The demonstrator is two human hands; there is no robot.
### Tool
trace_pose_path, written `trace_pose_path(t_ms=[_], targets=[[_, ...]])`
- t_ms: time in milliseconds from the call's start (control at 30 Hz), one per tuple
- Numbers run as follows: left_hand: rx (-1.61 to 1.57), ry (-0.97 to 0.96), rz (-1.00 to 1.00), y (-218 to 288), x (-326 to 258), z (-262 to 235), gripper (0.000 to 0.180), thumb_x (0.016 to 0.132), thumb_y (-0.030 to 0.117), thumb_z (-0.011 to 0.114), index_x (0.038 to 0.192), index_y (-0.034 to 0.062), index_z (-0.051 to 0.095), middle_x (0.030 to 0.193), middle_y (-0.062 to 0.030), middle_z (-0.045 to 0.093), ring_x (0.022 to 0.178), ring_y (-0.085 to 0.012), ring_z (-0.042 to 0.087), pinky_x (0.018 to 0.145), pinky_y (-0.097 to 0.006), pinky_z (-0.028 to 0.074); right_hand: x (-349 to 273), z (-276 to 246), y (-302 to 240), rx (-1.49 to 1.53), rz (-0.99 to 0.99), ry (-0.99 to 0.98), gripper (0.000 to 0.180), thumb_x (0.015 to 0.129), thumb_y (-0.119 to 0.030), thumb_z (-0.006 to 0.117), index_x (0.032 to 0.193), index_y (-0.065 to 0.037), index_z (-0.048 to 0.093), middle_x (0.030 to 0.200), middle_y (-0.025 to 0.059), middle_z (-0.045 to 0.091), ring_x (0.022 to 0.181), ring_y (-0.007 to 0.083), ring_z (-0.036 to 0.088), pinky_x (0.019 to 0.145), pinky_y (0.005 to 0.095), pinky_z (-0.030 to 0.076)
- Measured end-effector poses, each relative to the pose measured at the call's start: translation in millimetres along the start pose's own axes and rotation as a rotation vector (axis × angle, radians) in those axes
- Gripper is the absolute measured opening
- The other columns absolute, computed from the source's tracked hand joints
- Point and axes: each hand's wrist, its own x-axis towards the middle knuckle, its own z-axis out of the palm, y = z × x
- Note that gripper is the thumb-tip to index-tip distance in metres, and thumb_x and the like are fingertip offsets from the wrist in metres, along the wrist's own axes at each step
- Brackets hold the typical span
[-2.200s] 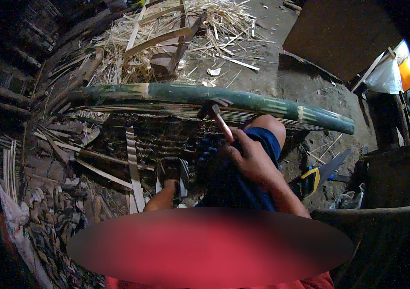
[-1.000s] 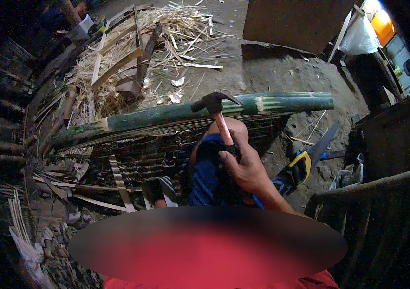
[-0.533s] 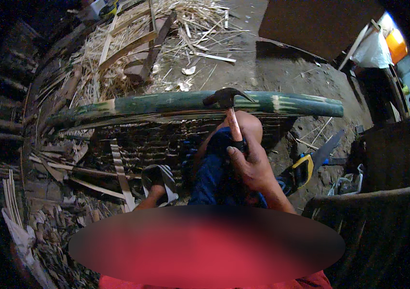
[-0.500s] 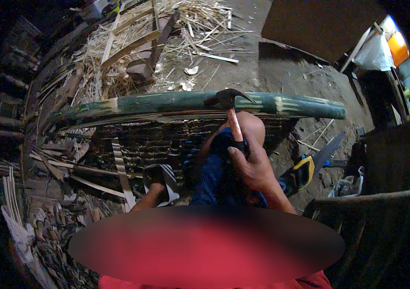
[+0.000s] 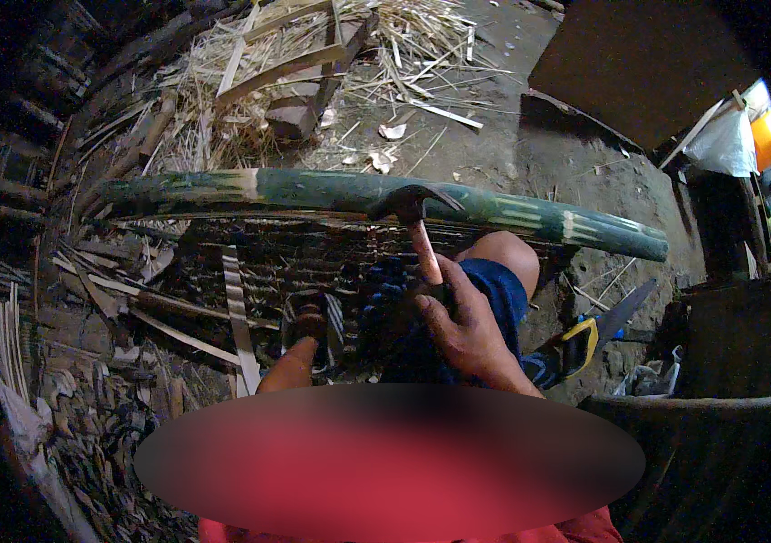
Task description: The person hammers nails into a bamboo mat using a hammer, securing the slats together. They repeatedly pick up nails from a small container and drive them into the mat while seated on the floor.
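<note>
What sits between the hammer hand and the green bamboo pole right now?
In the head view, only the hammer's wooden handle spans from the right hand up to the bamboo pole, its dark head resting on the pole.

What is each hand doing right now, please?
Right hand: closed on the hammer, head against the green bamboo pole.
Left hand: not visible.

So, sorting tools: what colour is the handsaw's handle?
Yellow and black, on the handsaw, head view.

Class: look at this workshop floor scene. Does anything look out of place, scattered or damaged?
Yes. Bamboo strips and shavings lie strewn over the ground behind the green bamboo pole, and a yellow-handled handsaw lies loose on the dirt by the knee. The right hand holds a hammer at the pole.
</note>
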Motion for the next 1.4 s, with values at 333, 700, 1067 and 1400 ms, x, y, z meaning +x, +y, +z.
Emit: trace_pose_path(t_ms=[333,700,1067,1400], targets=[[0.101,0.113,0.3,-11.2,15.1,34.8,0.035,0.084,0.028,0.061,0.107,0.0052,0.072,0.106,-0.0236,0.07,0.099,-0.0422,0.067,0.087,-0.049,0.054,-0.1,6.4,1.4,0.004,0.037,0.004,0.05,0.094,-0.014,0.062,0.139,-0.005,0.044,0.117,0.0214,0.063,0.111,0.0363,0.061,0.095,0.0393,0.047],[-0.173,-0.135,-0.291,-43.9,-11.4,-14.6,0.032,0.085,0.025,0.063,0.105,0.0007,0.068,0.105,-0.0261,0.069,0.097,-0.0407,0.068,0.083,-0.047,0.054,-13.6,11.8,4.6,0.1,0.089,0.016,0.045,0.095,-0.008,0.059,0.138,-0.002,0.047,0.111,0.0089,0.058,0.101,0.0185,0.055,0.091,0.0316,0.045],[-0.24,0.342,0.254,26.1,-89.4,-157.1,0.033,0.088,0.027,0.062,0.102,-0.0035,0.063,0.098,-0.0283,0.066,0.097,-0.0487,0.062,0.084,-0.052,0.049,-16.0,15.4,15.8,0.017,0.126,0.002,0.047,0.094,-0.016,0.064,0.136,-0.005,0.048,0.12,0.0228,0.064,0.114,0.0362,0.063,0.097,0.0385,0.047],[0.091,-0.301,0.233,83.6,-125.5,-159.2,0.037,0.087,0.033,0.065,0.103,-0.0002,0.07,0.098,-0.0263,0.069,0.095,-0.0451,0.065,0.085,-0.051,0.052,-31.3,-12.6,1.1,0.113,0.054,0.099,0.049,0.094,-0.017,0.065,0.138,-0.004,0.046,0.114,0.022,0.066,0.109,0.0329,0.065,0.093,0.0385,0.048]])
